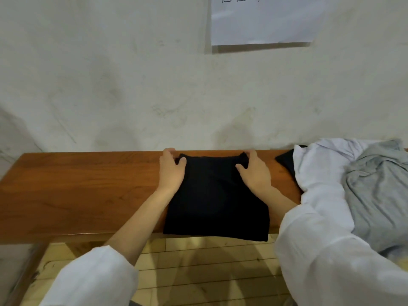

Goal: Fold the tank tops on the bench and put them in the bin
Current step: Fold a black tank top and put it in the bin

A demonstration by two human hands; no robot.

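Nearest the camera, two white sleeves come in from the bottom edge, the left sleeve point(92, 279) low and the right sleeve point(320, 250) bulkier at the right; below and between them lies a pale plank floor point(198, 272). Bare forearms reach forward from the sleeves over the front edge of a brown wooden bench point(88, 184); the black tank top point(216, 195) lies flat on the bench between the forearms as a roughly square folded shape, its near hem hanging slightly over the bench's front edge. The left hand point(171, 171) is at the garment's far left corner, thumb on top of the cloth and fingers curled at the far edge, pinching that corner; the right hand point(254, 171) does the same at the far right corner, thumb laid on the fabric and fingers curled over the raised tip. To the right on the bench sits a loose pile; a white garment point(313, 173) lies crumpled just beside the right forearm, a grey garment point(375, 188) rests against it further right, and a dark corner of cloth point(286, 161) pokes out from under the white one. Behind the bench rises a stained pale wall point(132, 85); a white paper sheet point(265, 21) hangs on it high up, its writing cut off.
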